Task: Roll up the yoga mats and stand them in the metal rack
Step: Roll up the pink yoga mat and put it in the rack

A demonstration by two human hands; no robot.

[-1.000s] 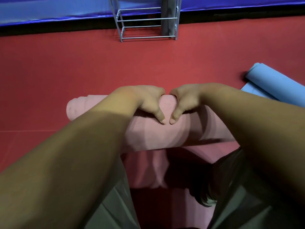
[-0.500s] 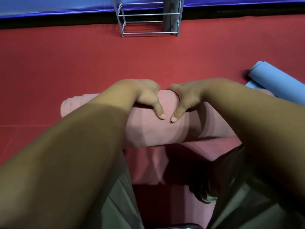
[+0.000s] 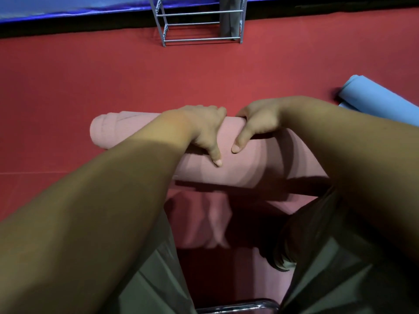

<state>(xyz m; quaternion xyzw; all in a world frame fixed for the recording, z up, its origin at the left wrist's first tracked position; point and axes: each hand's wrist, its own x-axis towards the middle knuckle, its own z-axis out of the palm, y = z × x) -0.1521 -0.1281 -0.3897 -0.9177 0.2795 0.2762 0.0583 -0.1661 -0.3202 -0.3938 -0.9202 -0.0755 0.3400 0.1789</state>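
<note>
While the mat [image 3: 249,164] lies part-rolled on the floor [image 3: 90,75], left hand [image 3: 201,130] and right hand [image 3: 256,125] grip its top, fingers curled over, thumbs near side. Rolling step; next: wind in the flat tail, then carry to rack [image 3: 199,26].

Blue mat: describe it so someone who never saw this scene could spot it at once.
Start from the red floor, then look to the far right edge. The blue mat lies there, rolled. Its light-blue colour sets it apart from the pink mat at centre.
</note>
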